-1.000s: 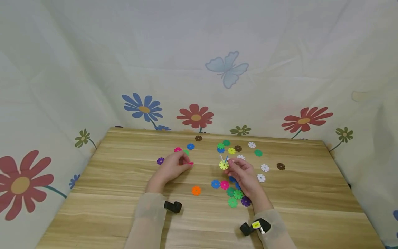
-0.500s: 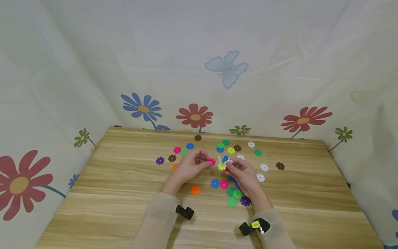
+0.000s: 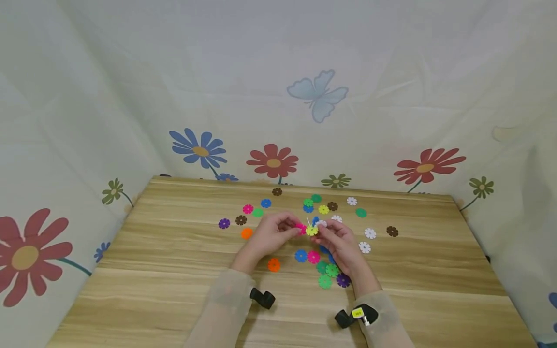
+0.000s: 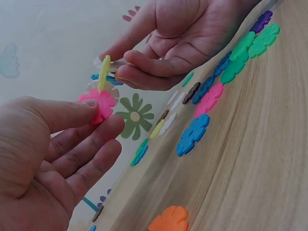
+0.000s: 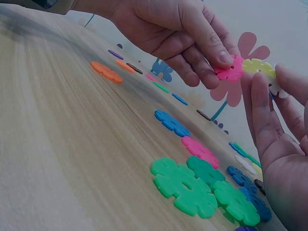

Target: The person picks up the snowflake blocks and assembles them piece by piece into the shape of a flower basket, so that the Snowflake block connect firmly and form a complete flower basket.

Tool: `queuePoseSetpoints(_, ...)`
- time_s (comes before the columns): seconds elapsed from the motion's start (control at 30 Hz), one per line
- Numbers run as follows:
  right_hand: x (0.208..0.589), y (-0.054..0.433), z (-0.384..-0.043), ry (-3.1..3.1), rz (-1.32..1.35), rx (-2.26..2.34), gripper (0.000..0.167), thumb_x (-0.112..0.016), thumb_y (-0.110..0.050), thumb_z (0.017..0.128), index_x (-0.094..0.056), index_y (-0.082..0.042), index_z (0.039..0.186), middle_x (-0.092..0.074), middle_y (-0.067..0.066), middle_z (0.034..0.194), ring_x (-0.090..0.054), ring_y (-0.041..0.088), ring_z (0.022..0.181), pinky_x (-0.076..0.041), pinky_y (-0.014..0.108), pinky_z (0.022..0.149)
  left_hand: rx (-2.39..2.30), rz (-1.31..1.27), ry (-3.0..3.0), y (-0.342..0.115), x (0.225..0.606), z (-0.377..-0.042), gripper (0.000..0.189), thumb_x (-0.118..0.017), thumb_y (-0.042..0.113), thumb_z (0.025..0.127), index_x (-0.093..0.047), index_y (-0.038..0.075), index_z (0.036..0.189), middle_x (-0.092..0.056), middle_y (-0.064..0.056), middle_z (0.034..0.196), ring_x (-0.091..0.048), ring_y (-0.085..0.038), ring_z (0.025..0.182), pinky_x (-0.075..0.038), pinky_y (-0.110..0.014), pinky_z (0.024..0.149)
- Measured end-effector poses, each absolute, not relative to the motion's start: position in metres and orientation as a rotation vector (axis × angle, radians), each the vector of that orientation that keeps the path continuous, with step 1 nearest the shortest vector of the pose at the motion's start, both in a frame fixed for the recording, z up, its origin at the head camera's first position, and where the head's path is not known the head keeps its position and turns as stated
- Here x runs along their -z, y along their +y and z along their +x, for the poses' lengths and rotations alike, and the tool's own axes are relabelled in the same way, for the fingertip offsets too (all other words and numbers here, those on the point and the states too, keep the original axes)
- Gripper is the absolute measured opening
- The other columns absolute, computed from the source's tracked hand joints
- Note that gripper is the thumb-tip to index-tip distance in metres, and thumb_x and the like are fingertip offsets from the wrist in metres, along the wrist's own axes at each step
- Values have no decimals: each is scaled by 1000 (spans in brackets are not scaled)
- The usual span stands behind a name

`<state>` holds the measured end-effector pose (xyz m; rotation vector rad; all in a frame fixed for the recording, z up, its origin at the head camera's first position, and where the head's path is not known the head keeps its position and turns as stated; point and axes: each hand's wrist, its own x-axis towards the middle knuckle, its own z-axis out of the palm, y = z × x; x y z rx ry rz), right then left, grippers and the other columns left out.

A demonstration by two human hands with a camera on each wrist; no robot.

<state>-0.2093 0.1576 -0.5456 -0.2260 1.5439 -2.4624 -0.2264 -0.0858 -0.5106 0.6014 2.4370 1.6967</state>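
My left hand (image 3: pixel 271 235) pinches a pink interlocking snowflake disc (image 4: pixel 107 103) between thumb and fingers. My right hand (image 3: pixel 341 242) holds a small joined cluster by its edge: a yellow disc (image 3: pixel 311 231), a blue disc (image 4: pixel 113 81) and white discs, partly hidden by fingers. The pink disc's rim meets the yellow disc's rim, the two standing at an angle in the left wrist view. Whether their slots are engaged I cannot tell. Both hands are raised over the middle of the table.
Loose discs lie scattered over the wooden table (image 3: pixel 174 270). A group with green discs (image 3: pixel 324 282) and a purple disc (image 3: pixel 343 280) lies below the right hand. Orange discs (image 3: pixel 273 265) are near the left forearm. White discs (image 3: pixel 364 247) lie to the right; a flowered curtain stands behind.
My left hand has lifted the pink disc and carried it right, up to the yellow disc. My right hand stays nearly in place, the cluster turned slightly.
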Motion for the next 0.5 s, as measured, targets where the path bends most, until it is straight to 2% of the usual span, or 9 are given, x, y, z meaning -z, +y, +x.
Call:
queuePoseSetpoints(0.3, 548, 158, -210, 1552, -224, 2455, 16, -63, -6, 111, -75, -16, 108, -78, 0, 100, -79, 16, 89, -64, 26, 85, -1753, 656, 2389, -84, 512, -226, 11, -77, 6, 103, -80, 14, 110, -79, 2, 104, -74, -18, 91, -63, -30, 81)
queuePoseSetpoints(0.5, 550, 158, -211, 1560, -250, 2430, 15, -63, -8, 112, -74, -17, 109, -78, -1, 98, -79, 15, 88, -63, 24, 80, -1754, 657, 2389, -84, 512, -226, 13, -76, 6, 103, -81, 17, 109, -79, 3, 106, -73, -17, 91, -62, -31, 83)
